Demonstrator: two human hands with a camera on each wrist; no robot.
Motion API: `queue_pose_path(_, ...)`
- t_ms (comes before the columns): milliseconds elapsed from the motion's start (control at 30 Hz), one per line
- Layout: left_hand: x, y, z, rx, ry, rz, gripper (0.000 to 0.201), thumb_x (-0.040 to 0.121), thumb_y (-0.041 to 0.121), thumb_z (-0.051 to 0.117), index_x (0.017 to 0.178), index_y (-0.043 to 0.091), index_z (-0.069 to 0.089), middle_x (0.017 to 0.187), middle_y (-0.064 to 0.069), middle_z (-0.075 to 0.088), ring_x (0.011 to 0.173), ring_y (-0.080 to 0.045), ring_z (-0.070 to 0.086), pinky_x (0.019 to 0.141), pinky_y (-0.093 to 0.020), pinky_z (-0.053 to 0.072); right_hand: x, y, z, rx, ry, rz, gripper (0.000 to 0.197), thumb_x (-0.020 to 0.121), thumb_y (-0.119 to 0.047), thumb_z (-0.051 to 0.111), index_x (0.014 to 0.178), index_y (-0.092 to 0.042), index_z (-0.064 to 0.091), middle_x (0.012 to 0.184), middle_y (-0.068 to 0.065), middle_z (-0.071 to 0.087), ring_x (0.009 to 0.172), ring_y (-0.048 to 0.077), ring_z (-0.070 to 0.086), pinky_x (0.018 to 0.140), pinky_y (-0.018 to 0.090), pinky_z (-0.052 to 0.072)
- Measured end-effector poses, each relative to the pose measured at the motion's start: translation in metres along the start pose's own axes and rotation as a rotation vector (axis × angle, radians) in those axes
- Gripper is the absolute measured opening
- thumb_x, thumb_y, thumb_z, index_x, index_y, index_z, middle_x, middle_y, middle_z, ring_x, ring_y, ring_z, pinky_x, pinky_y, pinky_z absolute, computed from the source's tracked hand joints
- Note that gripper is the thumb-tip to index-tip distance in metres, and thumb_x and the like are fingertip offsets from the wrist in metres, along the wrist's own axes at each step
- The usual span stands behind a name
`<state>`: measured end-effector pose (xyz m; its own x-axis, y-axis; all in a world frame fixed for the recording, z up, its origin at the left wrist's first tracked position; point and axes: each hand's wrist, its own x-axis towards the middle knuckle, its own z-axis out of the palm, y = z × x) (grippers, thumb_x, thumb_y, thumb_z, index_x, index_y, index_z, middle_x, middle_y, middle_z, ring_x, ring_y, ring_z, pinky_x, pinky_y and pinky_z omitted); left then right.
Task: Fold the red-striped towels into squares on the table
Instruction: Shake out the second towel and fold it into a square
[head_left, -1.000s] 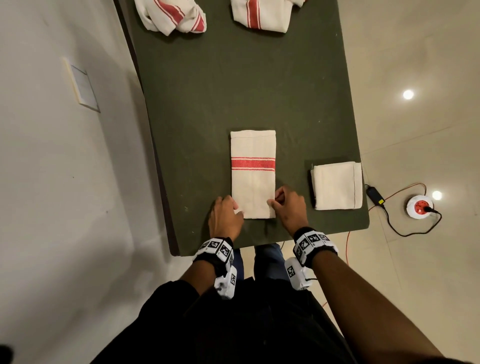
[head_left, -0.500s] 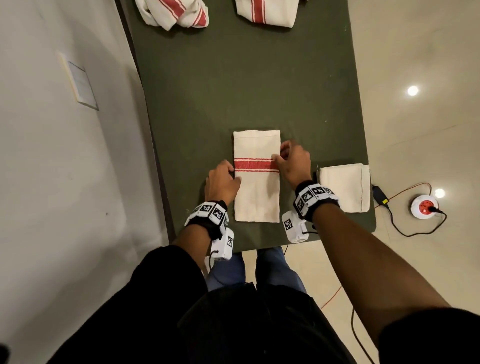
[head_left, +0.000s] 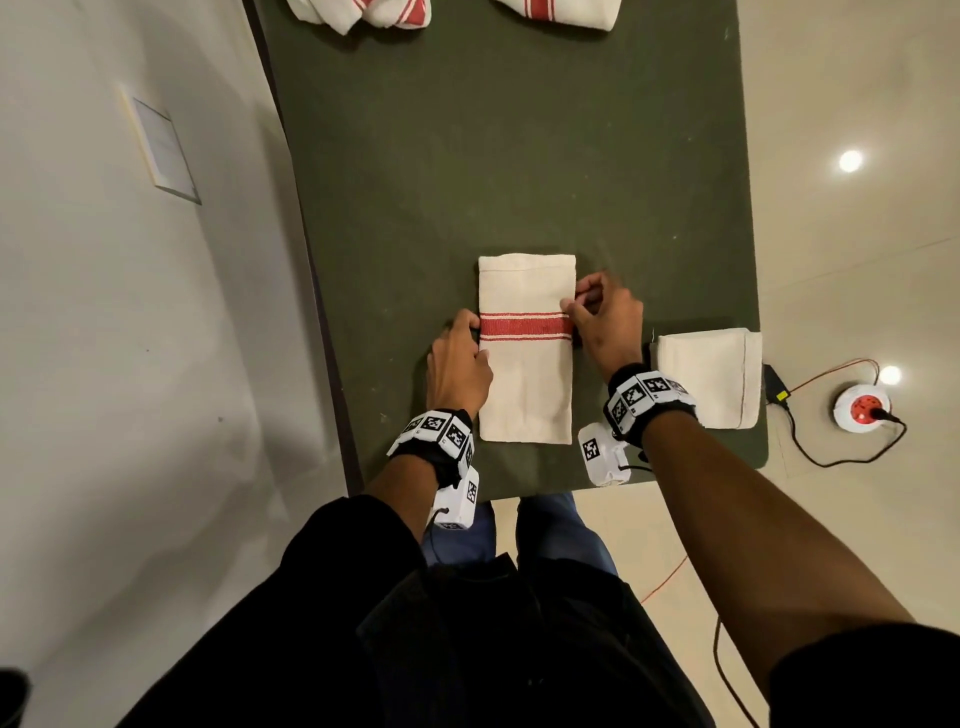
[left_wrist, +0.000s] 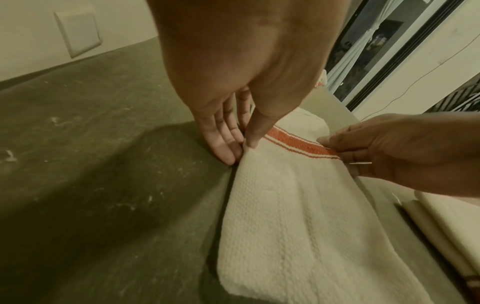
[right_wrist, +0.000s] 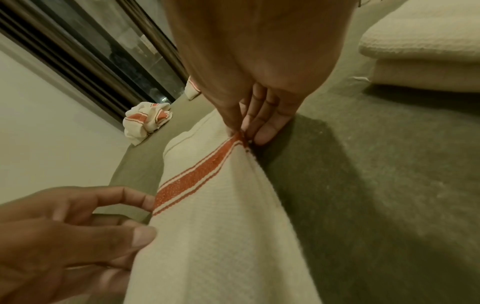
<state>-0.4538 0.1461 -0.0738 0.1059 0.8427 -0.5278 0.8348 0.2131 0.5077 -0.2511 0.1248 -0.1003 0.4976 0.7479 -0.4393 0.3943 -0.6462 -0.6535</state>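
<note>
A cream towel with a red stripe (head_left: 524, 364) lies folded into a long strip near the table's front edge. My left hand (head_left: 460, 358) pinches its left edge at the stripe; the left wrist view shows the thumb and fingertips (left_wrist: 233, 148) closed on the hem of the towel (left_wrist: 298, 226). My right hand (head_left: 602, 325) pinches the right edge at the stripe, and in the right wrist view the fingertips (right_wrist: 259, 133) nip the towel (right_wrist: 221, 236) where the red band ends. A folded cream square (head_left: 709, 376) rests to the right.
Two unfolded red-striped towels (head_left: 363, 10) (head_left: 556, 10) sit at the table's far edge. The dark green table (head_left: 493, 156) is bare between them and the strip. A wall runs along the left. Cables and a round socket (head_left: 860, 408) lie on the floor at right.
Both hands slid from the towel's near corners up its sides to the red stripe, where they now pinch the edges. The towel stayed in place.
</note>
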Motion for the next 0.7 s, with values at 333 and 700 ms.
queue_pose_path(333,-0.039,-0.018,-0.004,0.273,-0.251,-0.113,0.042,0.083,0.055,0.078,0.094,0.017,0.063,0.099,-0.005,0.07,0.092,-0.032,0.066,0.079,-0.041,0.053,-0.076,0.035,-0.003,-0.197,-0.261,0.015,0.036,0.092,-0.049,0.074,0.094,-0.016,0.059,0.077,-0.006,0.063,0.07,0.018,0.06,0.064,0.032,0.045)
queue_pose_path(700,-0.058,-0.051,0.013,-0.029,-0.239,-0.174,0.033,0.084,0.026,0.085,0.067,0.016,0.058,0.061,-0.003,0.068,0.062,-0.024,0.073,0.068,-0.044,0.062,-0.134,0.065,0.006,-0.044,-0.226,0.133,0.019,0.088,-0.027,0.081,0.091,-0.021,0.064,0.079,-0.007,0.071,0.075,0.013,0.069,0.073,0.037,0.059)
